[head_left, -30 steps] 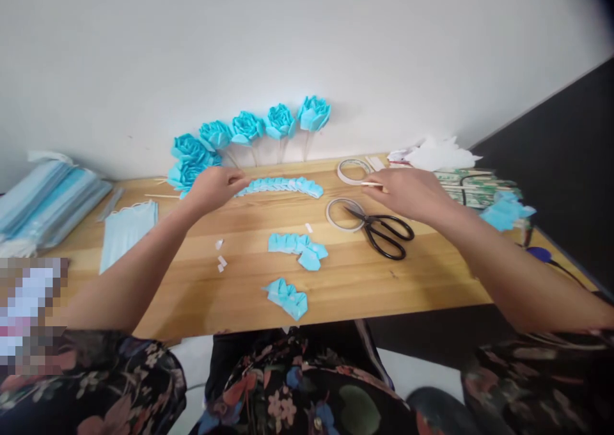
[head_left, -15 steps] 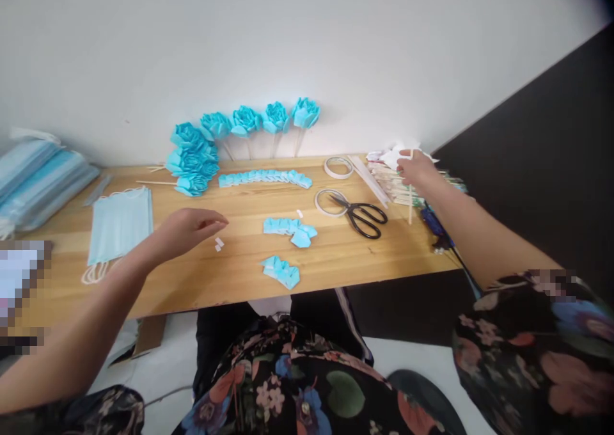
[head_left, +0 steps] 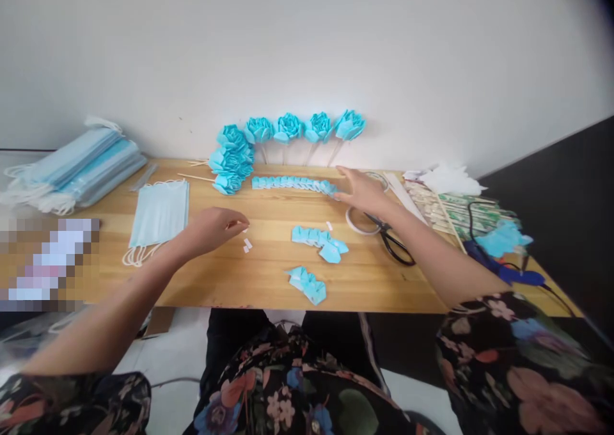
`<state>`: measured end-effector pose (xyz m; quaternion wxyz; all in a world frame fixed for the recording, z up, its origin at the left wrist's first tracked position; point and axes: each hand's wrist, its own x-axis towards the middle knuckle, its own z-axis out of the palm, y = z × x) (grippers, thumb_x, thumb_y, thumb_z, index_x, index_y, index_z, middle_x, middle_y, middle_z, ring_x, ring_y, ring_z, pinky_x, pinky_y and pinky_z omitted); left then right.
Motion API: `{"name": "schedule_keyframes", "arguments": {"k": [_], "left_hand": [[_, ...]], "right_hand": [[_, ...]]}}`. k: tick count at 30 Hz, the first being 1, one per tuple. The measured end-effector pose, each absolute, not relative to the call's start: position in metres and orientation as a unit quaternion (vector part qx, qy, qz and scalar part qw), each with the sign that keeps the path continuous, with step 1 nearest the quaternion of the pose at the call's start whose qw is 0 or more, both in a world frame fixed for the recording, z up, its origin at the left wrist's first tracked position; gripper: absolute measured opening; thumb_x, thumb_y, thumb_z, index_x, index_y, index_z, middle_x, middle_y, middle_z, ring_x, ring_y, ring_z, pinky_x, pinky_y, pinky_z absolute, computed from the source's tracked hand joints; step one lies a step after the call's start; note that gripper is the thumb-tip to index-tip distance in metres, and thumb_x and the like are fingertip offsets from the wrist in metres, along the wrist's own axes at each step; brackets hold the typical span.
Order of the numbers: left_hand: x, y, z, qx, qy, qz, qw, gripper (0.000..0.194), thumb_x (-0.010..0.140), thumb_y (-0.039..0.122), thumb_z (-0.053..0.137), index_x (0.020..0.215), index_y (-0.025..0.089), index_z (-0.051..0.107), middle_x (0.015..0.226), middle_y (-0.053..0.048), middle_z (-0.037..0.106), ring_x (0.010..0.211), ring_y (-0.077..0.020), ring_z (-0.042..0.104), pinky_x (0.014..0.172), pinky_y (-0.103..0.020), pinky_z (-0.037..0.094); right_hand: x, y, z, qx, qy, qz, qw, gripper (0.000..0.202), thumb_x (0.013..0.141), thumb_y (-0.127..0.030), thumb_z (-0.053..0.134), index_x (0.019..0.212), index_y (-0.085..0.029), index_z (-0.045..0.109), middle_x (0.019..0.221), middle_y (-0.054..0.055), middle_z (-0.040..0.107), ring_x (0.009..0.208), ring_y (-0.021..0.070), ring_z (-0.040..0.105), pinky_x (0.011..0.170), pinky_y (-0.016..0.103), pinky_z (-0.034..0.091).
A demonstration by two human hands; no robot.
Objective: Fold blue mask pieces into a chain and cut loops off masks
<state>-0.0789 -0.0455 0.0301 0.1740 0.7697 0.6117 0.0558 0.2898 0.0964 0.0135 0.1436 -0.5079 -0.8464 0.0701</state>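
Observation:
My left hand (head_left: 215, 233) hovers over the table, its fingertips pinched together beside small white pieces (head_left: 247, 243). Whatever those fingertips hold, if anything, is too small to make out. With thumb and fingers apart, my right hand (head_left: 362, 192) is at the right end of a long row of folded light-blue petals (head_left: 292, 183); the thumb appears to touch that end. Two shorter petal rows lie nearer me, one (head_left: 316, 238) in front of the other (head_left: 307, 284). Under my right wrist are black-handled scissors (head_left: 397, 249) and a tape roll (head_left: 357, 221), both partly covered.
Blue flowers on sticks (head_left: 288, 128) lean on the wall, with more flowers (head_left: 233, 160) heaped at their left. Flat face masks (head_left: 160, 212) and a mask stack (head_left: 79, 163) lie left. At right are wooden sticks (head_left: 441, 208), white scraps (head_left: 453, 179) and a blue corded tool (head_left: 522, 275).
My right hand has moved left from the wooden sticks to the end of the long petal row. My left hand stays near the white pieces. The view has turned slightly right-to-left.

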Motion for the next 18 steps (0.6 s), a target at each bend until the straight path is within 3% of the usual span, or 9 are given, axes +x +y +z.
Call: {"name": "schedule_keyframes", "arguments": {"k": [5, 11, 13, 18], "left_hand": [[-0.084, -0.063, 0.025, 0.779, 0.589, 0.084, 0.198, 0.046, 0.095, 0.049, 0.04, 0.102, 0.023, 0.077, 0.111, -0.006, 0.078, 0.096, -0.0248, 0.071, 0.082, -0.031, 0.049], [-0.094, -0.077, 0.023, 0.765, 0.597, 0.098, 0.222, 0.046, 0.096, 0.053, 0.041, 0.105, 0.025, 0.076, 0.111, -0.005, 0.077, 0.096, -0.0252, 0.071, 0.083, -0.033, 0.05], [-0.093, -0.077, 0.021, 0.764, 0.595, 0.101, 0.228, 0.046, 0.095, 0.054, 0.041, 0.104, 0.026, 0.076, 0.111, -0.005, 0.077, 0.097, -0.0252, 0.071, 0.084, -0.033, 0.05], [-0.087, -0.074, 0.021, 0.767, 0.591, 0.115, 0.222, 0.042, 0.096, 0.048, 0.042, 0.104, 0.025, 0.076, 0.113, -0.005, 0.077, 0.099, -0.025, 0.07, 0.088, -0.033, 0.05]], "right_hand": [[0.255, 0.129, 0.002, -0.458, -0.869, 0.163, 0.09, 0.091, 0.079, -0.039, 0.075, 0.156, -0.017, 0.032, 0.159, 0.018, 0.041, 0.145, 0.0338, 0.042, 0.117, 0.05, 0.036], [0.223, 0.154, -0.013, -0.441, -0.865, 0.213, 0.113, 0.081, 0.079, -0.025, 0.075, 0.152, -0.019, 0.041, 0.138, 0.015, 0.064, 0.126, 0.0299, 0.062, 0.106, 0.046, 0.048], [0.204, 0.154, -0.016, -0.413, -0.875, 0.224, 0.118, 0.077, 0.079, -0.022, 0.074, 0.151, -0.02, 0.045, 0.136, 0.014, 0.066, 0.123, 0.0286, 0.064, 0.105, 0.044, 0.049], [0.19, 0.145, 0.005, -0.341, -0.91, 0.201, 0.122, 0.082, 0.076, -0.029, 0.079, 0.15, -0.019, 0.047, 0.152, 0.015, 0.052, 0.138, 0.0329, 0.05, 0.116, 0.048, 0.037]]}}
